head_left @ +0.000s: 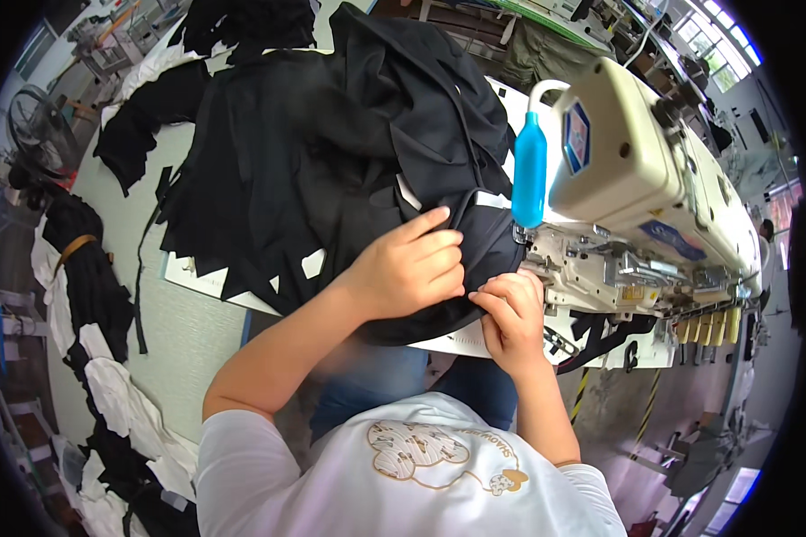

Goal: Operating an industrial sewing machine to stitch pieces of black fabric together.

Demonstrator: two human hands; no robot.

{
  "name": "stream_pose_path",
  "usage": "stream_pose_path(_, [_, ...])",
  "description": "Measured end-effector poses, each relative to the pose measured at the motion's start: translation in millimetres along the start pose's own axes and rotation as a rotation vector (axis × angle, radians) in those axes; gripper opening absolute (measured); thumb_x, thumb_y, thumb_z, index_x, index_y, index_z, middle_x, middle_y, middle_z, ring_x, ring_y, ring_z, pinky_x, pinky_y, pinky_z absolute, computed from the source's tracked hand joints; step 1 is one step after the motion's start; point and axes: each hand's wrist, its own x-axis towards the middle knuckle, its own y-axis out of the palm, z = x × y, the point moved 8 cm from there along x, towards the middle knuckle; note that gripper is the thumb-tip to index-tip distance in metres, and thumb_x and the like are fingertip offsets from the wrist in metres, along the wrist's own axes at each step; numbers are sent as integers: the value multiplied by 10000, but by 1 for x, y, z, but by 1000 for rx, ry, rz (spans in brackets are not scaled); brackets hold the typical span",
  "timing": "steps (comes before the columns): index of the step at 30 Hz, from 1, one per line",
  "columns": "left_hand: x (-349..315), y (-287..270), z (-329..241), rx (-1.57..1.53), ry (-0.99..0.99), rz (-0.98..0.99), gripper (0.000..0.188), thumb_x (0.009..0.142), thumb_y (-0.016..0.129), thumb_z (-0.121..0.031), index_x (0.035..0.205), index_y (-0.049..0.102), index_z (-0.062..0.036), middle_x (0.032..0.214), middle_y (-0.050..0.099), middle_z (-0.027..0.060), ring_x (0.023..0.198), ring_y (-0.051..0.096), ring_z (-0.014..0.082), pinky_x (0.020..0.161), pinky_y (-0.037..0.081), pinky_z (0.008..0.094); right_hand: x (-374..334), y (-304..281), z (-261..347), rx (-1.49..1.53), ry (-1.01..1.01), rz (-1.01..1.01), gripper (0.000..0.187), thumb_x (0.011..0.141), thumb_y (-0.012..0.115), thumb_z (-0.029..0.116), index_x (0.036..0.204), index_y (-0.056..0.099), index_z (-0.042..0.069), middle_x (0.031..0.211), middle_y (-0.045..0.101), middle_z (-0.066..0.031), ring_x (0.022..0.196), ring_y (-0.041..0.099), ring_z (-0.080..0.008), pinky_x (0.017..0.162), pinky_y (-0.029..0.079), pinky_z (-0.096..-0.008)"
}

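Observation:
A large heap of black fabric (287, 152) lies in front of me, its near part gathered beside the sewing machine (636, 161). My left hand (414, 268) is closed on the black fabric, index finger stretched toward the machine, the other fingers bent; its thumb is hidden. Close by on the right, my right hand (513, 313) pinches the edge of the same fabric just below the machine's needle area (524, 234). A white strip (493, 200) shows on the fabric beside the needle area. The garment's kind cannot be made out in the folds.
A bright blue cylindrical piece (529, 174) hangs from a white tube before the machine head. More black and white cloth (130, 403) is piled along the left. A black bundle (85, 255) is tied with a brown band. A fan (40, 134) stands farther left.

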Motion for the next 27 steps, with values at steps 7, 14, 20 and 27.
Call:
stream_pose_path(7, [-26, 16, -3, -6, -132, -136, 163, 813, 776, -189, 963, 761, -127, 916, 666, -21, 919, 654, 153, 1001, 526, 411, 0, 6, -2, -20, -1, 42, 350, 696, 715, -9, 1034, 725, 85, 1038, 669, -61, 1008, 639, -307, 975, 457, -488])
stream_pose_path(14, [-31, 16, -1, 18, -147, -127, 193, 837, 738, -162, 1024, 781, -144, 935, 662, -44, 905, 621, 132, 971, 489, 377, 2, 7, -3, -10, 6, 44, 377, 665, 707, -21, 1028, 730, 79, 1027, 674, -57, 1010, 643, -299, 958, 466, -483])
stream_pose_path(20, [-20, -15, 25, 208, -294, -196, 230, 806, 764, -148, 1035, 777, -164, 932, 601, -25, 911, 594, 204, 913, 468, 450, 3, 2, 3, 2, -16, 5, 375, 658, 706, -13, 1023, 735, 71, 1005, 676, -60, 993, 651, -296, 922, 467, -463])
stream_pose_path(27, [-4, -38, -5, -444, -602, -168, 553, 779, 860, -415, 1154, 661, -61, 1103, 666, 129, 1023, 649, 346, 887, 528, 436, 24, -13, 24, 0, -50, -152, 365, 667, 727, 0, 1026, 745, 63, 961, 686, -47, 926, 658, -277, 868, 463, -409])
